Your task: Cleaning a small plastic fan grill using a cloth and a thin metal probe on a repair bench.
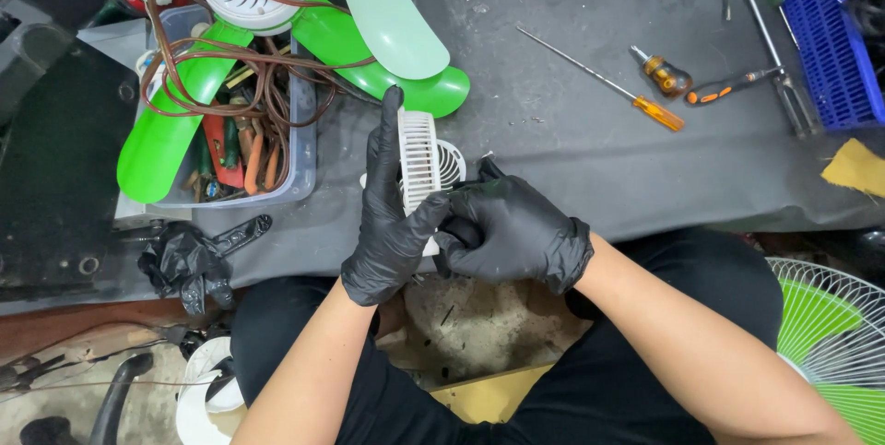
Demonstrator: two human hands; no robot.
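Gloved hands meet over the near edge of the grey work mat (572,159). Left hand (389,224) is clamped around a small white slatted fan housing (419,157), fingers running up its back. Right hand (512,228) is curled tight against the housing's lower side. Just beside, a green-bladed fan (277,30) rests on a clear bin of tools (300,145). Orange-handled screwdriver (645,104) lies well apart.

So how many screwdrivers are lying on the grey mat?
3 for sure. A long thin orange-handled screwdriver lies mid-mat, a stubby amber screwdriver sits beside its handle, and a black-and-orange screwdriver lies further right. More tools at the top right and in the clear tub may be hidden.
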